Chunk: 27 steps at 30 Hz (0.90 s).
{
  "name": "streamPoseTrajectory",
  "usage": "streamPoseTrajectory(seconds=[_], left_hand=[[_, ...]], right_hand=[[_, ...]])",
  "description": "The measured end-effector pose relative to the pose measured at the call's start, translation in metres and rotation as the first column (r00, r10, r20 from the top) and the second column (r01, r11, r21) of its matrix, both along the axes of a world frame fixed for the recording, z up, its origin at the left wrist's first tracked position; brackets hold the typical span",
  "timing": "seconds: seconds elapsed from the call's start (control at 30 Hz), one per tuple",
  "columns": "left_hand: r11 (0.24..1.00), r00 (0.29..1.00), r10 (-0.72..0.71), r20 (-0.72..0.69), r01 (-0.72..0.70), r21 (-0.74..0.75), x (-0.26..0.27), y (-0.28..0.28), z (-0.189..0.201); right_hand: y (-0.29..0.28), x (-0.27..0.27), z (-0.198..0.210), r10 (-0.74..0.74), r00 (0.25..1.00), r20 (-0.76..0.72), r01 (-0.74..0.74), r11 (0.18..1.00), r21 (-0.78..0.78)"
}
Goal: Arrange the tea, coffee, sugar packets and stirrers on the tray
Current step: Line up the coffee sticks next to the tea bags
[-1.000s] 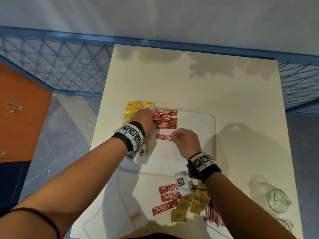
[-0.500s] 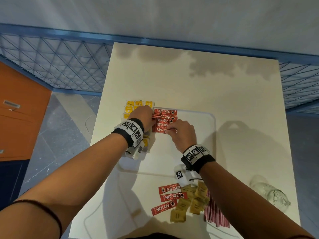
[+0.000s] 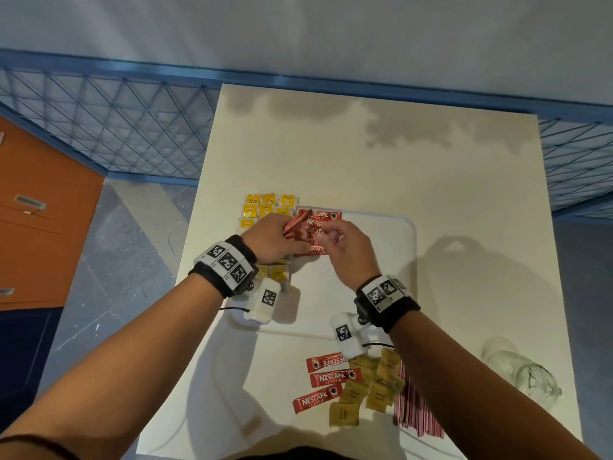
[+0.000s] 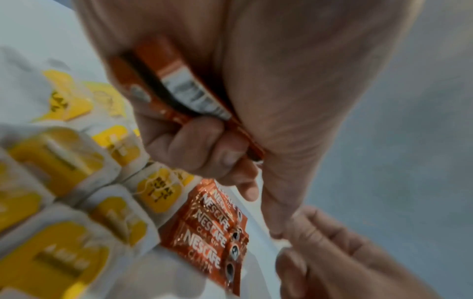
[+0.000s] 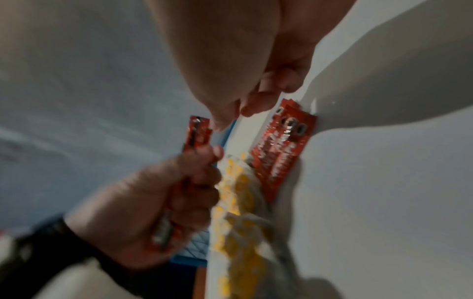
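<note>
Far left on the white tray (image 3: 403, 260): yellow tea bags (image 3: 265, 207) laid out in a block along the left edge, tags up, spilling a little past the rim. Just right of them, left hand (image 3: 273, 239) curled tight round a few red coffee sachets (image 3: 297, 224), thumb clamping them against the fingers, their ends poking up and away toward the far side. Seen from the left wrist view, same grip: fingers (image 4: 199, 141) wrapped round the sachets, barcode side showing. Directly below and beside that hand, a neat overlapping row of Nescafe sachets (image 3: 318, 232) lying flat on the tray, touching the tea bags' right side. Right hand (image 3: 345, 247) hovering just over that row, fingers loosely bent, holding nothing that can be made out. Fingertips close to the left hand's bundle; touching or not, cannot tell. Nearer the body, off the tray, on the table (image 3: 464, 194): three loose coffee sachets (image 3: 326, 380), then brown sugar packets (image 3: 368, 390) in a heap, then a bundle of red stirrers (image 3: 413, 413). Far right, a clear glass jar (image 3: 524, 376) lying on its side.
</note>
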State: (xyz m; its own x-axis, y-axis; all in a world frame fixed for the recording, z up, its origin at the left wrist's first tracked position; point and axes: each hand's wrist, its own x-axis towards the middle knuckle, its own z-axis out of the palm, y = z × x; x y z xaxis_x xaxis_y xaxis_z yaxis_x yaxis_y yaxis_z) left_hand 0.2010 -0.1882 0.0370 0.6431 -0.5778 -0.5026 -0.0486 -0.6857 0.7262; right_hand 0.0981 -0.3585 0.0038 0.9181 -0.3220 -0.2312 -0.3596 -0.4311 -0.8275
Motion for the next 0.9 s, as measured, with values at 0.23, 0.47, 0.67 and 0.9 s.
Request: streamPoseTrajectory(seconds=[0.23, 0.47, 0.67, 0.9], left_hand=[[0.992, 0.971, -0.112, -0.210, 0.097, -0.083, -0.027, 0.004, 0.015], [0.937, 0.900, 0.137, -0.413, -0.253, -0.241, -0.043, 0.019, 0.010], [0.812, 0.788, 0.308, -0.533, -0.510, -0.285, -0.047, 0.019, 0.020], [0.721, 0.737, 0.448, -0.505, -0.632, -0.282, -0.052, 0.020, 0.009]], right_hand=[[0.000, 0.001, 0.037, 0.117, 0.987, 0.110, -0.145, 0.944, 0.297], [-0.014, -0.011, 0.045, -0.033, 0.998, 0.062, 0.005, 0.914, 0.405], [-0.027, -0.027, 0.046, -0.073, 0.996, 0.048, 0.047, 0.908, 0.416], [-0.027, -0.036, 0.047, -0.065, 0.998, 0.024, 0.051, 0.916, 0.398]])
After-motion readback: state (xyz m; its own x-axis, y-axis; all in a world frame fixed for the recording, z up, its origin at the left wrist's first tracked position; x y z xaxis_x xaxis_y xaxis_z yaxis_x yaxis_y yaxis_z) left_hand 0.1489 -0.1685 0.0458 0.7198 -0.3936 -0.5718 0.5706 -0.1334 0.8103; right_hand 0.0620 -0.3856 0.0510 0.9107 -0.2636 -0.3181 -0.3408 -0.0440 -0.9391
